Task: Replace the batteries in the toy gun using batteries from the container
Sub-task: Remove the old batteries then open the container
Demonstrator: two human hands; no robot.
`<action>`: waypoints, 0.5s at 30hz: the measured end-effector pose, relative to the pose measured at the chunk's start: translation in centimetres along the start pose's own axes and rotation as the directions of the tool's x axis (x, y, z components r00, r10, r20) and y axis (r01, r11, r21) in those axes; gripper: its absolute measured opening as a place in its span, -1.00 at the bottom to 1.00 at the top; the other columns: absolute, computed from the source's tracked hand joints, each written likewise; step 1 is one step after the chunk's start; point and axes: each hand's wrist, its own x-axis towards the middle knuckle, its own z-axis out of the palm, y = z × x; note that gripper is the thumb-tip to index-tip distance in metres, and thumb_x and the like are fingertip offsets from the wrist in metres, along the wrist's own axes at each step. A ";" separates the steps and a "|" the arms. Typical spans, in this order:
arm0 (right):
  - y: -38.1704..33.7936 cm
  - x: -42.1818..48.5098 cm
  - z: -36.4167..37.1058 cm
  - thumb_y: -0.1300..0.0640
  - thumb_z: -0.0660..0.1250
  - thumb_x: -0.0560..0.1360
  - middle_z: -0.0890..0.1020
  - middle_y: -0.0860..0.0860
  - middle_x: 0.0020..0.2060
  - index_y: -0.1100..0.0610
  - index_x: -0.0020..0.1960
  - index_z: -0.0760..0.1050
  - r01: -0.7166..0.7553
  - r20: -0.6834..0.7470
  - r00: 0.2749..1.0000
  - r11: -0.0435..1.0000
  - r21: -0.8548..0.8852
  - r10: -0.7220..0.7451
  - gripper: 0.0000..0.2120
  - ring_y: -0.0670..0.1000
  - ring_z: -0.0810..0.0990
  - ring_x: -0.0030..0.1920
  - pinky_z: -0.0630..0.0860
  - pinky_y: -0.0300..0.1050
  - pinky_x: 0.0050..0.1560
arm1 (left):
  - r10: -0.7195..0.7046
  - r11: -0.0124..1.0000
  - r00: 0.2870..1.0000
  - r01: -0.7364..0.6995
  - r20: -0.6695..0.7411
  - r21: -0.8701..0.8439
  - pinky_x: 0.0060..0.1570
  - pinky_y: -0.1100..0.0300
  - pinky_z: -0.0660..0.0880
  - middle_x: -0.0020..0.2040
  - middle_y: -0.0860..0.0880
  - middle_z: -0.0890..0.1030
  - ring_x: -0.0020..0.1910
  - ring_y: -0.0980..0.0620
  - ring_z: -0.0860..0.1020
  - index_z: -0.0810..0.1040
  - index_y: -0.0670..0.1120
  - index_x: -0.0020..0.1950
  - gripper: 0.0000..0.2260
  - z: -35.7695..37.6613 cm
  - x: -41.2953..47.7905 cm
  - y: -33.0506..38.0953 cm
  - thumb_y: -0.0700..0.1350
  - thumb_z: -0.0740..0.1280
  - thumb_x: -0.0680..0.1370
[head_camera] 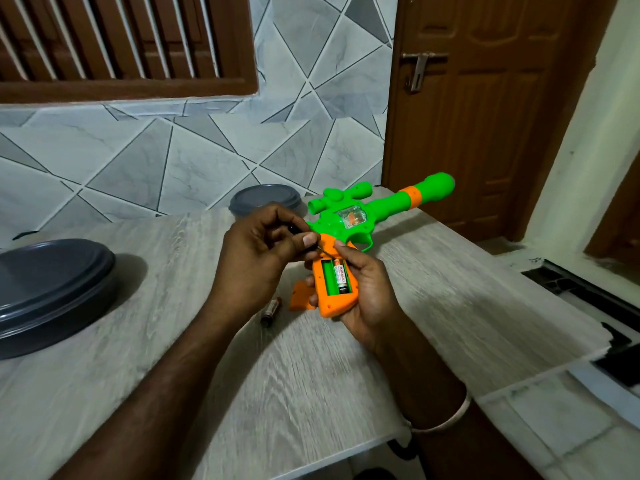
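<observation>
1. The toy gun [349,223] is in the middle of the table [311,375], green on top with an orange handle. The right hand [363,289] is wrapped around the handle and holds it up a little.
2. The little door is off the handle. One battery [340,275] sits in the right slot. The left slot looks empty.
3. The left hand [263,251] pinches a thin dark tool [320,250] between thumb and fingers, with its tip at the top of the slots.
4. The gun looks light, hard and smooth. The fat handle is a good place to hold it. The battery is small and round, so it may roll or slip.
5. Another battery [270,311] lies on the table near the handle, beside an orange piece [300,295], maybe the door.
6. Two gray containers are shut: one [52,289] at the left, one [265,199] far behind the hands. I cannot see inside. The tool is mostly hidden by fingers.
</observation>
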 end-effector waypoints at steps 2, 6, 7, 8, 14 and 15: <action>0.0 0.0 0.0 0.04 0.14 0.63 0.58 0.17 -0.17 0.26 0.22 0.49 0.003 -0.003 1.000 1.000 0.001 -0.003 -0.66 0.06 0.58 -0.34 0.53 -0.14 -0.48 | 0.015 1.000 1.000 -0.016 0.023 0.021 -0.06 -0.12 0.68 -0.18 -0.34 0.64 -0.17 -0.32 0.69 0.58 -0.30 -0.06 -0.91 -0.1 0.0 -0.1 -0.37 0.46 0.50; 0.1 0.1 -0.1 0.04 0.14 0.63 0.57 0.17 -0.18 0.27 0.28 0.46 -0.007 0.007 1.000 1.000 -0.009 0.007 -0.63 0.05 0.59 -0.37 0.52 -0.16 -0.49 | -0.043 0.999 0.998 0.043 0.035 -0.013 -0.11 -0.05 0.67 -0.23 -0.36 0.64 -0.23 -0.22 0.69 0.57 -0.29 -0.08 -0.92 -0.3 0.4 0.2 -0.40 0.43 0.50; 0.2 0.1 -0.1 0.03 0.14 0.62 0.57 0.17 -0.19 0.26 0.28 0.46 -0.013 0.011 1.000 1.000 -0.019 0.013 -0.62 0.04 0.59 -0.37 0.52 -0.16 -0.49 | -0.059 0.998 0.998 0.060 0.037 -0.026 -0.11 -0.03 0.67 -0.24 -0.34 0.65 -0.24 -0.20 0.68 0.57 -0.28 -0.08 -0.92 -0.3 0.5 0.2 -0.41 0.42 0.50; 0.2 0.2 -0.1 0.03 0.14 0.62 0.58 0.16 -0.20 0.26 0.27 0.47 -0.020 0.011 1.000 0.999 -0.029 0.020 -0.62 0.04 0.59 -0.38 0.52 -0.16 -0.49 | -0.075 0.996 0.996 0.077 0.041 -0.041 -0.12 0.00 0.68 -0.24 -0.32 0.65 -0.25 -0.18 0.69 0.57 -0.27 -0.08 -0.92 -0.4 0.5 0.3 -0.41 0.41 0.51; 0.2 0.1 0.1 -0.02 0.26 0.43 0.59 0.18 -0.23 0.26 0.07 0.55 -0.061 0.010 0.998 0.997 -0.057 0.061 -0.62 0.04 0.59 -0.39 0.52 -0.16 -0.51 | -0.226 0.955 0.974 0.227 0.031 -0.191 -0.16 0.16 0.69 -0.22 -0.25 0.68 -0.30 -0.05 0.70 0.56 -0.32 -0.02 -0.95 -0.7 0.7 0.0 -0.40 0.36 0.54; 0.2 0.1 0.1 -0.01 0.25 0.48 0.59 0.17 -0.23 0.26 0.05 0.55 -0.066 0.005 0.998 0.996 -0.059 0.067 -0.65 0.04 0.59 -0.40 0.52 -0.16 -0.51 | -0.247 0.946 0.969 0.248 0.031 -0.209 -0.17 0.17 0.68 -0.24 -0.22 0.70 -0.31 -0.05 0.70 0.56 -0.31 -0.02 -0.95 -0.7 0.7 -0.1 -0.40 0.36 0.54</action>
